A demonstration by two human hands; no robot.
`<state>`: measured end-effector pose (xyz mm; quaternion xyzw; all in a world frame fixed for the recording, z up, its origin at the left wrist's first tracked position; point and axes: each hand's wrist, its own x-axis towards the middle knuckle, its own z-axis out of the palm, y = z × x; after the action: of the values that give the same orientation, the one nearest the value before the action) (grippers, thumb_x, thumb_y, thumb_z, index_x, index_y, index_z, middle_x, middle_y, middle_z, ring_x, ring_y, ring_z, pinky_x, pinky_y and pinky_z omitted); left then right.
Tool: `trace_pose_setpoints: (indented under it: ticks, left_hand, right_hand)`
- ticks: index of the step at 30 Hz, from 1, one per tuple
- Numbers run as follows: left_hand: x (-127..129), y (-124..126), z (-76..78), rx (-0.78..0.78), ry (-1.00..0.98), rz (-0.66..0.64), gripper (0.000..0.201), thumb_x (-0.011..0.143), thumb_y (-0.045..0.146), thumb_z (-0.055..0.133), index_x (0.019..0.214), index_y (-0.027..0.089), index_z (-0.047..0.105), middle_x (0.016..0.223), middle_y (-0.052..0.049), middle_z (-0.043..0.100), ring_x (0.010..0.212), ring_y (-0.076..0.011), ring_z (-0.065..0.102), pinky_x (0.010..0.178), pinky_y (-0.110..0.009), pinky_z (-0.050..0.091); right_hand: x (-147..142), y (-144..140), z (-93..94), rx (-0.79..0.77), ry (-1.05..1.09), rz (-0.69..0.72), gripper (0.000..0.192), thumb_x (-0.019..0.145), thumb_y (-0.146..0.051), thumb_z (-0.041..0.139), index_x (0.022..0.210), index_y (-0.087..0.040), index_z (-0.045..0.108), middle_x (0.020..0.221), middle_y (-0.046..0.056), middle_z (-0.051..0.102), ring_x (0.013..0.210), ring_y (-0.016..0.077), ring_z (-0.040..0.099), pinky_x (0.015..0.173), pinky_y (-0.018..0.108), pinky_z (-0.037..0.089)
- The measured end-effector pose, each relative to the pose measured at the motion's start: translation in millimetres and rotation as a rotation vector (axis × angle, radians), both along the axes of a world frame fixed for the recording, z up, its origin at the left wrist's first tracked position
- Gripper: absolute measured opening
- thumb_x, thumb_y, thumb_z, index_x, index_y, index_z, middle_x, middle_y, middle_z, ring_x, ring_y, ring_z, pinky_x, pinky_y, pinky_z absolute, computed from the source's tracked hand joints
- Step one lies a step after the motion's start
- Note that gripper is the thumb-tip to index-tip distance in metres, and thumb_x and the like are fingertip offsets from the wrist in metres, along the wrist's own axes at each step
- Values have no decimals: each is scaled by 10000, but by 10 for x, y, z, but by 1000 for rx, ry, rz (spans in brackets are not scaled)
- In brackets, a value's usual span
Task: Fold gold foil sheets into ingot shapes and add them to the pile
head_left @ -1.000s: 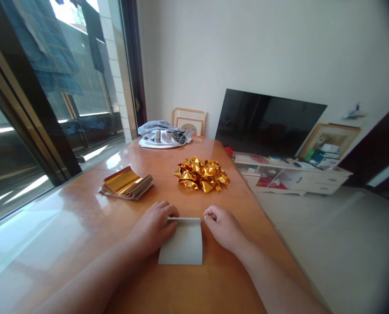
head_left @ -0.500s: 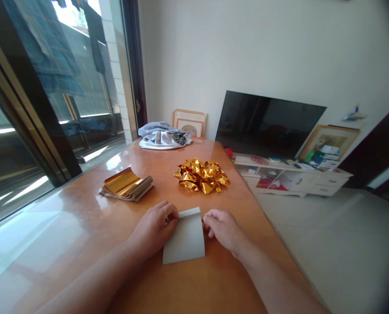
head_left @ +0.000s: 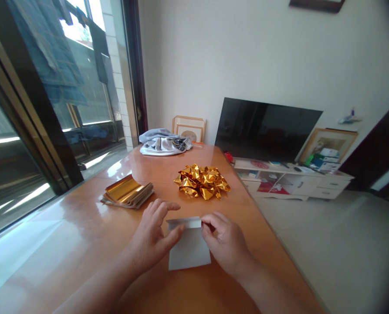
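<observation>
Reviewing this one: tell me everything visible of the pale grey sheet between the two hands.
The pale grey, thin, four-sided sheet looks like matte paper. Its far edge is folded into a narrow strip; the rest lies nearly flat on the glossy brown wooden table, nearer the camera than the crumpled gold foil heap. The right hand seems to pinch the strip's right end; the open left hand overlaps the left part, contact unclear.

I can't read any words or numbers on my screen. At three o'clock, a red round shape (head_left: 259, 164) on the white cabinet (head_left: 312, 186) has some kind of pattern, but it is too small for me to make out. Farther out at three o'clock, the white boxes (head_left: 330, 152) by the framed picture (head_left: 344, 138) are too blurry for me to read.
</observation>
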<state>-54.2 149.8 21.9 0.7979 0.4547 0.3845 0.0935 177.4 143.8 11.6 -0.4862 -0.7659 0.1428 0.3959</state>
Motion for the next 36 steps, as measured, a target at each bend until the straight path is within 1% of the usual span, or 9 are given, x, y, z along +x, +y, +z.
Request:
trace_pose_setpoints:
  ticks: [2,6,11,14,17,21,26,32,36]
  left_hand:
    - [-3,-41,34,2,25,-46,352,912,356,647,1240,255,565,1175,-67,612,1125,-258,535,968,-409,413]
    - [53,-120,121,-40,56,-130,261,945,343,607,1199,286,623,1148,-51,660,1094,-248,567,957,-413,389]
    - [108,-163,210,-63,99,-166,188,968,336,552,1093,288,684,1044,-43,699,994,-234,589,912,-421,372]
    - [98,-157,225,-39,139,-157,185,975,335,540,1062,303,700,991,-35,704,952,-225,586,892,-427,356]
    - [81,-144,216,-22,165,-150,183,975,342,548,1054,317,712,955,-29,705,933,-221,583,885,-431,344]
    - [71,-131,191,-5,176,-145,165,970,339,568,1036,333,719,918,-11,702,913,-208,584,879,-431,333]
    - [76,-120,185,-1,183,-131,177,974,331,558,988,334,735,888,-13,705,894,-208,582,871,-434,332]
    - [85,-99,184,-58,162,-105,213,977,361,546,933,288,741,861,-35,705,882,-216,578,858,-425,353]
    - [97,-91,168,-75,129,-111,189,967,353,567,898,280,726,845,-18,699,873,-209,582,864,-418,349]
  right_hand:
    - [-8,-63,61,128,-81,19,171,918,-169,572,970,-250,713,847,27,662,812,188,608,745,280,457]
    - [-19,-130,141,300,-169,59,227,944,-164,569,1076,-277,714,901,52,683,838,207,617,786,321,488]
    - [-27,-168,193,367,-183,77,243,947,-162,577,1100,-296,710,929,56,692,844,212,618,770,333,507]
    - [-30,-166,182,334,-129,86,248,940,-155,582,1095,-302,708,922,52,692,841,211,621,770,333,514]
    - [-31,-143,142,284,-38,99,214,924,-150,594,1040,-289,708,904,44,693,832,202,629,772,322,518]
    - [-41,-128,113,161,89,119,154,916,-160,595,959,-258,706,881,31,686,835,183,635,760,292,510]
    - [-65,-152,139,27,164,139,145,932,-183,577,919,-245,707,870,24,679,826,170,634,749,273,498]
    - [-56,-158,159,1,190,184,159,920,-181,553,951,-234,700,894,39,682,857,181,635,771,278,507]
    - [-64,-158,139,-7,177,170,103,861,-169,617,915,-233,677,877,27,669,851,185,618,780,287,500]
